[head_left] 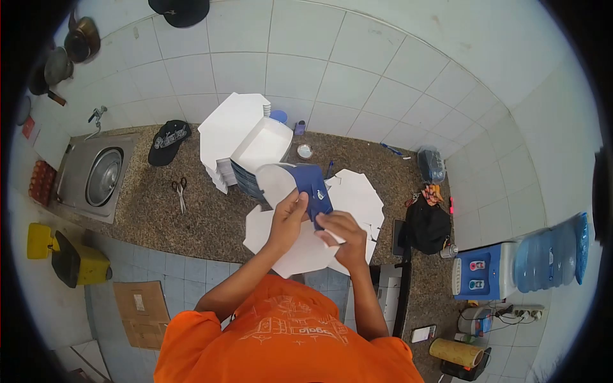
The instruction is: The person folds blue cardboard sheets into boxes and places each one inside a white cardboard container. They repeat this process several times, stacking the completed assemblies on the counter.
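My left hand (288, 223) is closed on the left edge of a blue-and-white cardboard piece (311, 182), its thumb on top. The piece is bent, with a blue printed panel and a rounded white part. My right hand (345, 237) has its fingers curled at the lower end of the blue panel, and a small white flap shows under them. Below my hands lies a flat white cardboard sheet (287, 252). More cut white sheets (356, 198) are to the right. Behind the held piece stands a stack of nested white-and-blue cartons (263, 143), beside piled white cardboard blanks (230, 124).
Scissors (182, 195) and a black cap (169, 142) lie left on the granite counter (150, 220), near a metal sink (102, 175). A small round dish (305, 151) sits behind the cartons. A black bag (428, 223) and a water dispenser (485, 271) stand right.
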Demonstrator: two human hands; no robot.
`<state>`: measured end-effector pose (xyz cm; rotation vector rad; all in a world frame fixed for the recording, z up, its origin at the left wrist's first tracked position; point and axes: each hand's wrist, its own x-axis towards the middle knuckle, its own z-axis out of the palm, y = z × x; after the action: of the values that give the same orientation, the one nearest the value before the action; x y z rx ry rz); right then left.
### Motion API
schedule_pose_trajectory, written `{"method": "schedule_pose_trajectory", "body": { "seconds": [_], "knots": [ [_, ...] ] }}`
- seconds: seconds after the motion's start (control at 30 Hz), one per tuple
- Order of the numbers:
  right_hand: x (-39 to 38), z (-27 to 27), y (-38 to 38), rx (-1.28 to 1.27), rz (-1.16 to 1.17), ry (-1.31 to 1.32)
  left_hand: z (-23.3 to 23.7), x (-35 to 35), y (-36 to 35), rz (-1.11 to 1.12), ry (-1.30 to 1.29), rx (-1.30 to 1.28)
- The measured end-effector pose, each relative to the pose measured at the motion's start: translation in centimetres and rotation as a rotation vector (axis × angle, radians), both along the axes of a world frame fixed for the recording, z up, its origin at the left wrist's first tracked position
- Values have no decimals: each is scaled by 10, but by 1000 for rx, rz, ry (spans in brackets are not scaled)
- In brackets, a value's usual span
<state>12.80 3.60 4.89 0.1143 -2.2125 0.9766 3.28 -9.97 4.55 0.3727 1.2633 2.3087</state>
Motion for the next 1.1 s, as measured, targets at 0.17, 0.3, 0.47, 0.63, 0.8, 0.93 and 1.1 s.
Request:
{"method": "schedule_pose_trajectory", "body": {
  "seconds": [0.17,0.3,0.47,0.63,0.8,0.93,1.1],
  "knots": [
    [-7,-23,-4,-34,-192,113,-50,24,7,-83,47,-64],
    [-10,0,8,-183,-115,7,-25,19,-7,-282,-104,185],
    [6,35,57,-469,268,-304,20,-53,-78,-356,397,-192],
    [-28,51,60,-451,625,-418,-49,-44,-48,-894,280,-124],
    [-32,1,76,-1138,554,-507,-77,-15,-63,-745,-216,-56],
    [-1,-14,45,-783,201,-329,-40,-12,-66,-155,-30,-75],
    [-16,9,48,-892,-123,-829,-77,-29,-94,-287,-563,212]
  ]
}}
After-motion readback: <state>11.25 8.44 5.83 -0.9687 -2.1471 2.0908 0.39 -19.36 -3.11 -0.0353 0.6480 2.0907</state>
